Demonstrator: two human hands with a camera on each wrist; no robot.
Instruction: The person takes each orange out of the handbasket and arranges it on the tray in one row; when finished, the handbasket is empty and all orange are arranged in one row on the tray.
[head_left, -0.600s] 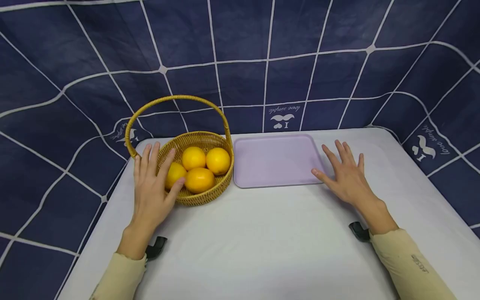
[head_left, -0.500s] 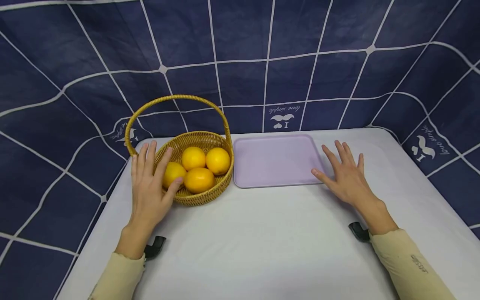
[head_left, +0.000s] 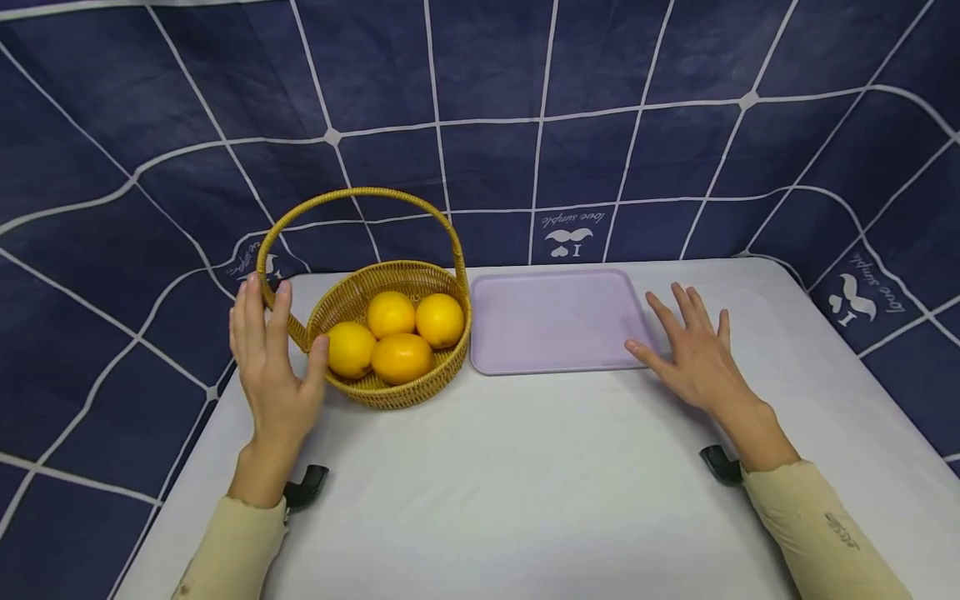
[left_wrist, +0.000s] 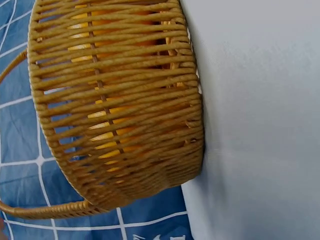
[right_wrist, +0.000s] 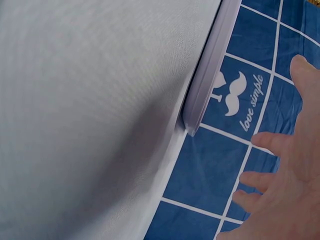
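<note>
A round woven basket [head_left: 405, 392] with a tall arched handle stands at the back left of the table. Inside it lie several yellow-orange fruits [head_left: 402, 358] that look like oranges or lemons. My left hand [head_left: 273, 375] is at the basket's left side, fingers straight, thumb overlapping the rim in the head view. In the left wrist view the basket's woven side [left_wrist: 120, 100] fills much of the picture, with fruit showing through the gaps. My right hand [head_left: 697, 358] hovers with spread fingers by the right edge of a flat lilac tray [head_left: 558, 321], holding nothing.
A white cloth [head_left: 517, 483] covers the table. Dark blue curtains [head_left: 487, 167] with white grid lines rise along the back and both sides. Under each wrist a small black camera mount [head_left: 306, 487] sticks out.
My left hand has moved left, off from over the fruit to the basket's left side. My right hand, the basket and the tray stay where they were.
</note>
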